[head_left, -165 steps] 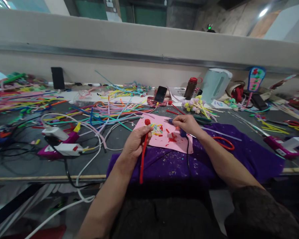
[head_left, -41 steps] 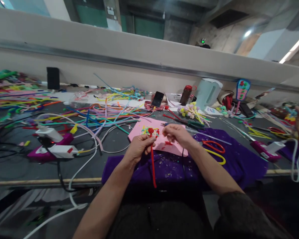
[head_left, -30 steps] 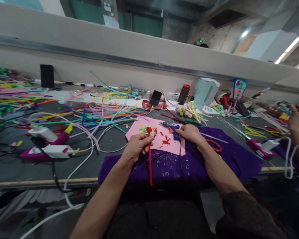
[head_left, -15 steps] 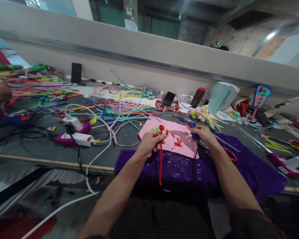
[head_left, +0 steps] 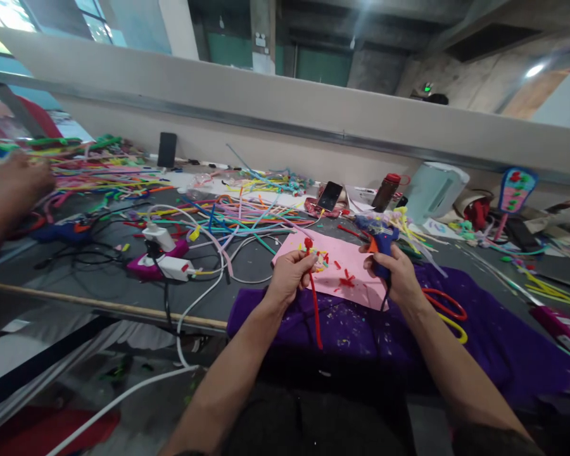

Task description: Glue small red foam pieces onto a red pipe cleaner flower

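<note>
Between the thumb and fingers of my left hand (head_left: pixel 292 273) is a red pipe cleaner (head_left: pixel 316 316); a small red curled tip stands above the grip and a long tail hangs down. My right hand (head_left: pixel 395 271) is wrapped round the handle of a blue glue gun (head_left: pixel 382 244) with an orange trigger, its nozzle pointing up and left. Beneath both hands lies a pink sheet (head_left: pixel 330 288) scattered with short red and yellow clippings. A purple cloth (head_left: pixel 351 329) covers the table edge under the sheet.
Left stands a power strip (head_left: pixel 166 267) with plugs and a white cable. Behind lie many loose coloured pipe cleaners (head_left: pixel 247 212) and a phone (head_left: pixel 330 196). A brown bottle (head_left: pixel 386 192) is at the back. Scissors with red handles (head_left: pixel 446 304) rest right. Another person's hand (head_left: pixel 21 180) is far left.
My right hand has lifted the glue gun off the sheet and now holds it upright by the handle. My left hand keeps the red pipe cleaner. The camera view has shifted slightly.
</note>
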### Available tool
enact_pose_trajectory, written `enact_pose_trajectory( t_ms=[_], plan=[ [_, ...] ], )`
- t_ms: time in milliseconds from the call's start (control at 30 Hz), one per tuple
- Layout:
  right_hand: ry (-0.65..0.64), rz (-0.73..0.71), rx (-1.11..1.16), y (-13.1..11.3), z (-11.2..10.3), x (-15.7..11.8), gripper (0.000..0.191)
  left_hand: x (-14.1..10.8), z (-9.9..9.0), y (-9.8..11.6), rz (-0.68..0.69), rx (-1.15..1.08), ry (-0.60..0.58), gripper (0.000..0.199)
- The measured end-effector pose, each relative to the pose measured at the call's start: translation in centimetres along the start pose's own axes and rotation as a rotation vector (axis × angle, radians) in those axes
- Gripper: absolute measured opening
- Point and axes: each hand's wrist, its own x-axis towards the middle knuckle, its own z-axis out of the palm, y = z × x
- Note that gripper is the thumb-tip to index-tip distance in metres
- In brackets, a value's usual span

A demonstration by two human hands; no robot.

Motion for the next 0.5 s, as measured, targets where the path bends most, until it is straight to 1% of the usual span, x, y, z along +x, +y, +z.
enact_pose_trajectory(
  t_ms=[100, 200, 267, 333, 433, 500],
  plan=[
    [-0.042, -0.058, -0.04, -0.4, 1.0, -0.8, 0.026, 0.2, -0.2, 0.2, -0.051, -0.102, -0.032, 0.029],
    [-0.032, -0.111, -0.134, -0.3, 1.4, -1.5, 0.029, 0.3, -0.3, 0.2, -0.111, -0.165, -0.083, 0.029],
    [-0.03, -0.141, -0.167, -0.1, 1.7, -1.9, 0.032, 0.3, -0.3, 0.3, -0.128, -0.2, -0.113, 0.029],
    [-0.064, -0.153, -0.16, 0.1, 2.0, -2.5, 0.035, 0.2, -0.4, 0.3, -0.134, -0.23, -0.126, 0.028],
    [-0.132, -0.152, -0.186, 0.1, 2.7, -3.4, 0.03, 0.2, -0.4, 0.4, -0.146, -0.249, -0.124, 0.028],
    [-0.127, -0.169, -0.271, -0.1, 3.1, -4.0, 0.025, 0.1, -0.4, 0.5, -0.154, -0.246, -0.117, 0.027]
  ],
)
